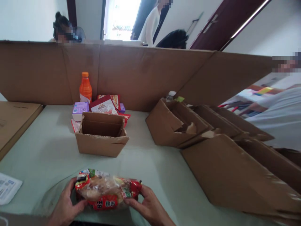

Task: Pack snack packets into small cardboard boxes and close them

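Observation:
A crinkly red and clear food packet lies near the front edge of the pale green table. My left hand grips its left end and my right hand grips its right end, fingers curled round the wrapper. Straight beyond it stands a small open cardboard box, nothing visible inside. Behind that box are an orange drink bottle, a purple carton and red snack packs.
A tall cardboard screen walls off the back. Several flattened and folded cardboard boxes fill the right side, more cardboard lies at the left, and a printed sheet at the front left. Other people show beyond the screen and at the right.

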A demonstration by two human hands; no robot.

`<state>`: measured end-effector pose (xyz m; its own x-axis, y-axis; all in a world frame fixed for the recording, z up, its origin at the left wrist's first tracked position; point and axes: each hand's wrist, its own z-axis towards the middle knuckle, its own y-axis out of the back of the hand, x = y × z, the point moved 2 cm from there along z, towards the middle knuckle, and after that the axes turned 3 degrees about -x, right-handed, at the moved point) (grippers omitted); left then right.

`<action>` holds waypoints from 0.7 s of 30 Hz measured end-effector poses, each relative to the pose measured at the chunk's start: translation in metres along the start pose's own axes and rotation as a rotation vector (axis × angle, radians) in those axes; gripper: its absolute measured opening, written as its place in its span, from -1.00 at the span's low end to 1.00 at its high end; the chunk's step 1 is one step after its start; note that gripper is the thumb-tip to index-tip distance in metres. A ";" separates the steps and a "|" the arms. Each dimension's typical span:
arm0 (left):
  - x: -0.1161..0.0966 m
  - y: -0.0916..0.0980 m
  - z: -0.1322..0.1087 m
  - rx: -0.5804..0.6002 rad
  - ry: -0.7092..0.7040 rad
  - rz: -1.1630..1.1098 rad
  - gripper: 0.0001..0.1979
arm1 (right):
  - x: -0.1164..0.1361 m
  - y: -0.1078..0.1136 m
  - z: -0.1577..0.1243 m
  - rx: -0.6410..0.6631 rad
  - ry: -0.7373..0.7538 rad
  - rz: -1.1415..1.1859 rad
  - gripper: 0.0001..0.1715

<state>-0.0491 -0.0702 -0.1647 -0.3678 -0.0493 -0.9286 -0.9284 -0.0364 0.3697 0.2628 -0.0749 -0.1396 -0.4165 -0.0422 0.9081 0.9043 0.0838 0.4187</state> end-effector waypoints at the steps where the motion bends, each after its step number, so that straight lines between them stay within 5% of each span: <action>1: -0.003 0.000 0.001 0.002 -0.017 0.010 -0.41 | 0.005 0.005 0.002 0.013 0.020 0.018 -0.36; 5: -0.039 0.004 0.011 -0.007 -0.113 0.071 -0.46 | 0.030 0.026 0.011 -0.019 0.137 0.051 -0.53; 10: -0.130 0.019 0.035 -0.010 -0.399 0.135 -0.52 | 0.080 0.072 0.023 -0.288 0.364 -0.110 -0.68; 15: -0.204 0.029 0.070 -0.311 -0.734 0.087 -0.36 | 0.147 0.112 0.059 -0.618 0.595 -0.137 -0.82; 18: -0.217 0.027 0.099 -0.388 -0.811 -0.026 -0.26 | 0.167 0.108 0.104 -0.610 0.624 0.038 -0.86; 21: -0.207 0.021 0.127 -0.273 -0.668 -0.015 -0.31 | 0.155 0.088 0.153 -0.472 0.516 0.262 -0.74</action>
<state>0.0006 0.0656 0.0314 -0.3891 0.5707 -0.7231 -0.9197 -0.2845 0.2705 0.2634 0.0781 0.0386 -0.1903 -0.5510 0.8125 0.9604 -0.2760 0.0378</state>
